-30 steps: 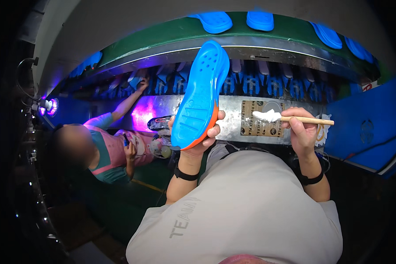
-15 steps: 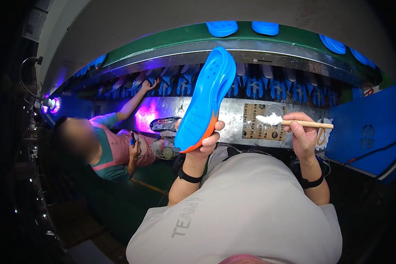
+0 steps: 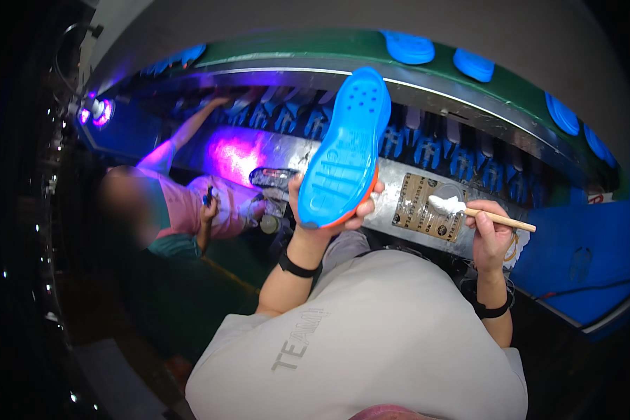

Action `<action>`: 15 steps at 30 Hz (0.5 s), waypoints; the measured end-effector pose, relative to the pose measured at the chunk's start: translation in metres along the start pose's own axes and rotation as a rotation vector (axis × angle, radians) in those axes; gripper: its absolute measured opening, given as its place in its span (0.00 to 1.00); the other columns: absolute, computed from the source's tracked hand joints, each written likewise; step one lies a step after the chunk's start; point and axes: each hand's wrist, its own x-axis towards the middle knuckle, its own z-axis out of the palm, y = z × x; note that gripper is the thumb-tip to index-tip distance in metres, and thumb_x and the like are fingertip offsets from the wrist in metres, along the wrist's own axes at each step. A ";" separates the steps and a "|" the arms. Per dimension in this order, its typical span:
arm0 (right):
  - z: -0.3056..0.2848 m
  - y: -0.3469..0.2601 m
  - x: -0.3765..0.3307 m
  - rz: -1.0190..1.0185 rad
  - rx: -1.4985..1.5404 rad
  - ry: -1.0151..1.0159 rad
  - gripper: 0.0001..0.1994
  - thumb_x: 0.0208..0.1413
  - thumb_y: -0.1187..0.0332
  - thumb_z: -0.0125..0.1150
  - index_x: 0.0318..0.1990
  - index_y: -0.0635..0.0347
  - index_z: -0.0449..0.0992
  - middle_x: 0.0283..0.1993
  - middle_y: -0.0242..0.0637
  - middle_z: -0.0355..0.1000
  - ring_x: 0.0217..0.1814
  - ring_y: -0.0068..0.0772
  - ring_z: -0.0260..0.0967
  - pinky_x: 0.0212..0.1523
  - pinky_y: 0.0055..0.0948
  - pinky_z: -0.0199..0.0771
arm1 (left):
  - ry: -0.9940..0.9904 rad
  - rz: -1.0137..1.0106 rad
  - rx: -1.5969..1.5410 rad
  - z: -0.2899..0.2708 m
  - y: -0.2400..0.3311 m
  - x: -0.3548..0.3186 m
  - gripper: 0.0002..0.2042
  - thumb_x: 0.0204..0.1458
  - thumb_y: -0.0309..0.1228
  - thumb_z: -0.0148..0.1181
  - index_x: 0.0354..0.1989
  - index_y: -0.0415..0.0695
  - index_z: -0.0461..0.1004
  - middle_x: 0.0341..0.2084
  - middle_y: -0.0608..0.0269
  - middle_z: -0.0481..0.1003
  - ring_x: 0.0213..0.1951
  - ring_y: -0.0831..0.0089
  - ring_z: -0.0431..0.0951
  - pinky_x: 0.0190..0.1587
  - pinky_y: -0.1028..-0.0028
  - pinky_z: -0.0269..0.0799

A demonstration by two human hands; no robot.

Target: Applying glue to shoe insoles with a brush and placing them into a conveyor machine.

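Blue shoe sole (image 3: 343,154), head view: held up above the metal bench (image 3: 378,168), left of the picture's middle, its narrower, dotted end pointing away from the person and its wider, barred end toward them. Orange shows along its lower right edge.

Left hand (image 3: 334,222): grips the wider end from beneath, partly closed, thumb on one side and fingers curled round the other. A black band (image 3: 299,266) circles that wrist.

Right hand (image 3: 492,231): closed in a pinch on a wooden stick (image 3: 507,220), which points left and carries a white wad (image 3: 446,204) at its tip. Wad and sole stand apart. Printed cardboard (image 3: 416,210) lies on the bench below the wad, with a round, clear-looking item partly over it; its kind cannot be determined.

Surroundings: further blue soles (image 3: 408,49) sit spaced along the green belt (image 3: 315,50) beyond the bench. A co-worker in a pink apron (image 3: 182,206) stands at left, one arm extended toward the rack; that hand is blurred. A lamp (image 3: 103,112) glows purple at far left.
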 end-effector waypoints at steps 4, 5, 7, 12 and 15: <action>-0.003 0.006 0.003 0.005 -0.047 0.005 0.11 0.62 0.70 0.58 0.46 0.69 0.79 0.37 0.35 0.76 0.37 0.20 0.71 0.40 0.20 0.68 | -0.036 0.005 0.102 0.012 0.036 0.005 0.53 0.49 0.57 0.63 0.70 0.28 0.45 0.57 0.25 0.61 0.42 0.43 0.77 0.32 0.60 0.84; -0.002 0.007 0.003 0.016 -0.053 0.031 0.11 0.62 0.70 0.59 0.45 0.68 0.79 0.37 0.35 0.76 0.36 0.19 0.70 0.40 0.20 0.66 | -0.032 0.023 0.161 0.013 0.048 0.008 0.51 0.51 0.57 0.60 0.70 0.27 0.46 0.56 0.23 0.62 0.40 0.43 0.79 0.30 0.61 0.85; -0.005 0.009 0.002 0.025 -0.072 0.058 0.11 0.62 0.70 0.58 0.45 0.68 0.79 0.37 0.34 0.76 0.36 0.19 0.70 0.40 0.20 0.66 | -0.021 0.022 0.288 0.016 0.077 0.019 0.52 0.51 0.58 0.61 0.70 0.28 0.44 0.58 0.23 0.61 0.40 0.46 0.78 0.29 0.64 0.82; -0.008 0.021 -0.005 0.048 -0.111 0.158 0.12 0.64 0.69 0.57 0.47 0.69 0.77 0.35 0.33 0.72 0.37 0.19 0.66 0.38 0.20 0.62 | -0.066 0.104 0.586 0.046 0.166 0.078 0.50 0.52 0.63 0.55 0.69 0.31 0.49 0.57 0.26 0.62 0.35 0.56 0.78 0.31 0.70 0.78; 0.002 0.020 -0.005 0.079 -0.157 0.171 0.11 0.64 0.69 0.58 0.47 0.68 0.78 0.36 0.33 0.73 0.37 0.19 0.66 0.39 0.20 0.63 | -0.024 0.395 0.548 0.054 0.226 0.122 0.35 0.61 0.54 0.50 0.60 0.29 0.63 0.51 0.32 0.70 0.36 0.53 0.81 0.33 0.66 0.84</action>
